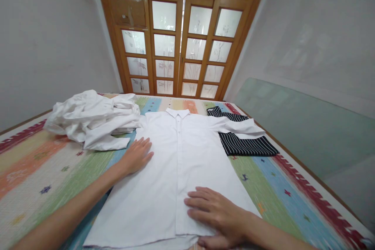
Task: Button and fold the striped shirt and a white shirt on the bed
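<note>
Right hand (218, 215) lies loosely spread, released, on the white shirt (195, 152), beside the hem (131, 241). Front up, the shirt stretches lengthwise down the middle of the striped cover (275, 179), collar (178, 112) toward its far edge. Left hand (137, 156) rests flat and extended on the shirt's left side, gripless.

No text, label, brand, number or sign can be read.
</note>
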`<action>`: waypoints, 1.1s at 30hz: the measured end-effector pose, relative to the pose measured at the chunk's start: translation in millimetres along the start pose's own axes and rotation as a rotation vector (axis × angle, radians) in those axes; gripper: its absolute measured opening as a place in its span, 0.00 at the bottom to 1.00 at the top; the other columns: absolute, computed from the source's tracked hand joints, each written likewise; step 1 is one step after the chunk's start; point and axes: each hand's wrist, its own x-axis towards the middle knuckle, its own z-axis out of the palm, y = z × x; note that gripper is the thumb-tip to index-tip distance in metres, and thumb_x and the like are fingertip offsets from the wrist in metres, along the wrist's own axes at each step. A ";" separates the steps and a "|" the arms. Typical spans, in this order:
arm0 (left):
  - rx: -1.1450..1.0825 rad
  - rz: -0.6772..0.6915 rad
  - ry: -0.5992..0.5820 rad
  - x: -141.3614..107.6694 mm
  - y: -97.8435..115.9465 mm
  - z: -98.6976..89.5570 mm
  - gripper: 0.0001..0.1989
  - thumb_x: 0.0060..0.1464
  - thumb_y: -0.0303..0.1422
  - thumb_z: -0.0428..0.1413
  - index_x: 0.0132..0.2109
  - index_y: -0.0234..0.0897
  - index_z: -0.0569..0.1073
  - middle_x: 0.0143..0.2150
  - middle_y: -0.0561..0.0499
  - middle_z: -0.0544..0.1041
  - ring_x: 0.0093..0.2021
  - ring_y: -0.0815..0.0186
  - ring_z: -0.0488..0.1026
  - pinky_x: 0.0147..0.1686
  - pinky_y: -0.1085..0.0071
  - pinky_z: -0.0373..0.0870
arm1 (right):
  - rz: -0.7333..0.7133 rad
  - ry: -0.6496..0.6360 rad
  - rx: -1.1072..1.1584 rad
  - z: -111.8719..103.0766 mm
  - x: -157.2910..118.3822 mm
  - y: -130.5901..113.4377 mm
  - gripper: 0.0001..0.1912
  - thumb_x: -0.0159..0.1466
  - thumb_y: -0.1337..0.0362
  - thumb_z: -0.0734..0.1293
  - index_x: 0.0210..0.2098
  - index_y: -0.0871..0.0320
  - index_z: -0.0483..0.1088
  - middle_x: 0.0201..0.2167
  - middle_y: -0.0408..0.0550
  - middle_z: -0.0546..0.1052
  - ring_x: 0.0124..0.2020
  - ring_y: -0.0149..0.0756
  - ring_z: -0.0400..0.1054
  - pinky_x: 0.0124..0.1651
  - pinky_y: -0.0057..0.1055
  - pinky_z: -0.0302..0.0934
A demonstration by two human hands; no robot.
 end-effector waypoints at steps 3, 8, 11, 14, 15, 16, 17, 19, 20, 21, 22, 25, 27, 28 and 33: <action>-0.077 0.139 -0.020 -0.6 23.7 -4.9 0.21 0.63 0.42 0.46 0.56 0.36 0.71 0.64 0.42 0.66 0.65 0.53 0.59 0.63 0.54 0.58 | 0.033 0.051 -0.050 12.7 8.4 -7.5 0.10 0.64 0.60 0.62 0.38 0.59 0.71 0.39 0.53 0.76 0.41 0.39 0.67 0.46 0.37 0.58; -0.133 0.262 -0.040 -1.9 52.3 -10.2 0.17 0.63 0.39 0.47 0.54 0.37 0.71 0.63 0.43 0.67 0.64 0.55 0.61 0.62 0.56 0.59 | -0.030 -0.020 -0.061 18.1 10.9 -10.2 0.07 0.61 0.66 0.62 0.26 0.57 0.64 0.29 0.45 0.71 0.28 0.31 0.61 0.32 0.31 0.52; -0.145 0.267 -0.055 -2.1 57.6 -12.4 0.16 0.63 0.38 0.48 0.53 0.37 0.71 0.61 0.42 0.69 0.61 0.56 0.65 0.59 0.57 0.63 | -0.069 -0.087 -0.019 17.1 7.5 -9.3 0.07 0.59 0.66 0.64 0.25 0.57 0.62 0.26 0.42 0.69 0.25 0.29 0.59 0.28 0.29 0.49; -0.159 0.259 -0.052 -1.1 58.6 -12.3 0.15 0.62 0.36 0.49 0.53 0.37 0.71 0.59 0.43 0.71 0.59 0.57 0.67 0.57 0.57 0.65 | -0.052 -0.126 0.000 15.3 8.2 -11.0 0.05 0.59 0.65 0.65 0.28 0.56 0.64 0.26 0.41 0.70 0.26 0.29 0.61 0.28 0.29 0.49; -0.163 0.253 -0.044 -0.6 59.0 -11.7 0.15 0.62 0.36 0.50 0.53 0.38 0.71 0.58 0.43 0.72 0.59 0.56 0.67 0.57 0.57 0.65 | -0.021 -0.130 -0.003 14.3 10.0 -12.2 0.06 0.60 0.63 0.65 0.29 0.56 0.64 0.27 0.41 0.71 0.26 0.29 0.62 0.28 0.29 0.49; -0.166 0.248 -0.035 0.0 59.7 -11.0 0.14 0.62 0.36 0.50 0.52 0.38 0.71 0.58 0.43 0.72 0.58 0.56 0.67 0.57 0.56 0.65 | 0.018 -0.132 -0.012 13.2 12.4 -13.6 0.07 0.61 0.60 0.65 0.31 0.56 0.65 0.28 0.42 0.71 0.26 0.30 0.62 0.27 0.29 0.49; -0.168 0.247 -0.026 0.6 60.9 -10.1 0.14 0.61 0.35 0.50 0.52 0.38 0.71 0.58 0.43 0.72 0.59 0.56 0.67 0.56 0.56 0.65 | 0.060 -0.131 -0.025 11.9 15.3 -15.1 0.09 0.61 0.58 0.65 0.32 0.56 0.66 0.29 0.43 0.72 0.26 0.31 0.63 0.27 0.29 0.49; -0.169 0.262 -0.006 1.4 64.2 -8.4 0.15 0.61 0.34 0.50 0.53 0.37 0.71 0.59 0.43 0.72 0.59 0.56 0.66 0.57 0.56 0.65 | 0.132 -0.127 -0.054 9.4 21.8 -18.0 0.10 0.62 0.56 0.64 0.34 0.57 0.66 0.31 0.44 0.73 0.26 0.32 0.64 0.26 0.30 0.48; -0.173 0.282 0.001 1.7 66.2 -7.6 0.15 0.61 0.33 0.50 0.54 0.37 0.71 0.60 0.43 0.71 0.60 0.56 0.65 0.58 0.56 0.64 | 0.150 -0.126 -0.065 8.3 25.0 -19.3 0.09 0.63 0.57 0.63 0.35 0.57 0.66 0.31 0.45 0.74 0.26 0.32 0.64 0.26 0.30 0.47; -0.179 0.309 0.007 1.9 68.3 -6.9 0.16 0.61 0.33 0.50 0.54 0.37 0.70 0.61 0.43 0.69 0.62 0.56 0.64 0.59 0.56 0.63 | 0.154 -0.129 -0.071 7.4 27.8 -20.2 0.08 0.64 0.59 0.62 0.35 0.57 0.66 0.31 0.45 0.74 0.26 0.31 0.64 0.26 0.30 0.47; -0.188 0.339 0.007 1.9 70.3 -6.3 0.16 0.61 0.33 0.50 0.55 0.37 0.70 0.62 0.43 0.68 0.63 0.56 0.63 0.60 0.57 0.63 | 0.146 -0.135 -0.071 6.8 30.3 -20.8 0.07 0.64 0.60 0.61 0.35 0.57 0.67 0.30 0.44 0.74 0.25 0.31 0.64 0.26 0.30 0.47; -0.213 0.401 0.000 1.7 74.5 -4.6 0.17 0.63 0.34 0.49 0.56 0.37 0.70 0.62 0.45 0.69 0.64 0.56 0.62 0.61 0.58 0.62 | 0.080 -0.157 -0.065 6.7 34.6 -20.1 0.07 0.65 0.62 0.60 0.33 0.57 0.67 0.29 0.44 0.75 0.24 0.30 0.64 0.26 0.30 0.47; -0.213 0.404 0.002 1.4 75.4 -3.3 0.18 0.63 0.35 0.49 0.57 0.37 0.69 0.61 0.45 0.70 0.63 0.56 0.64 0.61 0.57 0.62 | 0.027 -0.176 -0.065 7.7 35.6 -18.7 0.07 0.64 0.62 0.61 0.33 0.58 0.68 0.28 0.44 0.75 0.24 0.30 0.65 0.26 0.30 0.47; -0.208 0.399 0.007 1.2 75.3 -2.7 0.18 0.63 0.35 0.49 0.57 0.37 0.69 0.61 0.45 0.71 0.62 0.56 0.65 0.61 0.56 0.63 | 0.004 -0.185 -0.066 8.4 35.8 -18.1 0.06 0.63 0.62 0.63 0.32 0.58 0.68 0.28 0.44 0.75 0.24 0.30 0.65 0.25 0.30 0.47; -0.165 0.370 0.026 2.1 73.0 -0.5 0.17 0.62 0.35 0.49 0.56 0.38 0.70 0.60 0.45 0.71 0.61 0.54 0.66 0.58 0.55 0.64 | -0.032 -0.221 -0.078 11.5 37.5 -18.0 0.05 0.62 0.61 0.66 0.33 0.56 0.69 0.27 0.42 0.75 0.24 0.31 0.66 0.23 0.30 0.44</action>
